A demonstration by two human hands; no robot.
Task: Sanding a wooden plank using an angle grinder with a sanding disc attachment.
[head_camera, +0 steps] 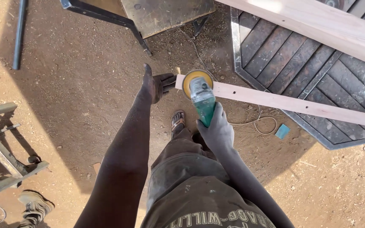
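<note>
My right hand [218,128] grips the green body of an angle grinder [202,99]. Its yellow sanding disc [193,80] rests on the near end of a long pale wooden plank [292,103]. My left hand [157,84] clasps the very end of that plank, thumb raised, fingers wrapped around the wood just left of the disc. The plank runs off to the right over a dark panelled door.
The dark panelled door [300,63] lies on the sandy ground [77,84] under a second, wider plank [334,25]. A metal table [157,14] stands ahead, a metal frame [1,152] at left. A power cord [256,122] and a small blue block [282,131] lie nearby. Another person's shoe [34,207] shows bottom left.
</note>
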